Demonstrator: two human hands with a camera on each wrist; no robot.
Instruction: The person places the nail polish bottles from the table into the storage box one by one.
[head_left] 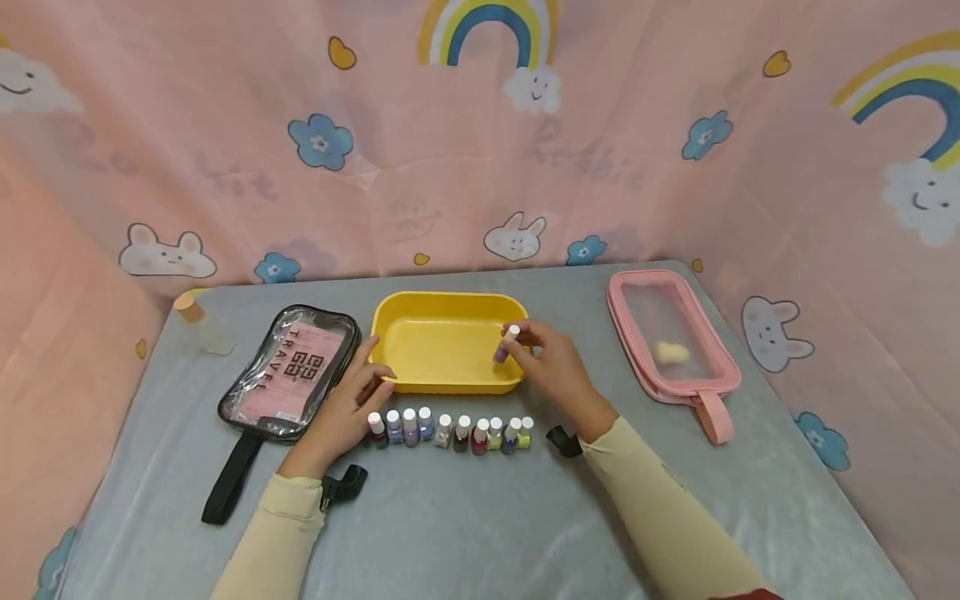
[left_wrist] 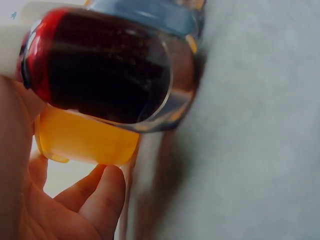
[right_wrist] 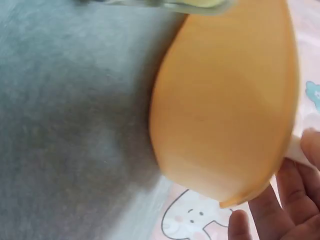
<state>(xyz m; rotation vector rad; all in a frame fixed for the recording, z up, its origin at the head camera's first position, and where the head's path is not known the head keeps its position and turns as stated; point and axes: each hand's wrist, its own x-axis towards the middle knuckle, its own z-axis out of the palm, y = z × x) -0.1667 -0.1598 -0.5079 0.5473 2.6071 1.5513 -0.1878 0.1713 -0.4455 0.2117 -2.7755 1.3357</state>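
My right hand (head_left: 557,367) pinches a purple nail polish bottle (head_left: 505,347) with a white cap, tilted over the right end of a yellow tray (head_left: 450,387). In the right wrist view the tray's outer wall (right_wrist: 225,100) hides most of this bottle. My left hand (head_left: 341,412) rests its fingers at the tray's left end, and the left wrist view has its fingertips (left_wrist: 112,182) against the wall. A row of several nail polish bottles (head_left: 480,437) in mixed colours stands in front of the tray. A dark red one (left_wrist: 110,65) looms close in the left wrist view.
Left of the tray lies a clear, black-edged travel pouch (head_left: 288,375) with a black strap (head_left: 232,479). Behind it is a clear bottle with a tan cap (head_left: 190,308). A pink zip pouch (head_left: 675,342) lies at the right. A printed pink curtain (head_left: 420,192) hangs behind.
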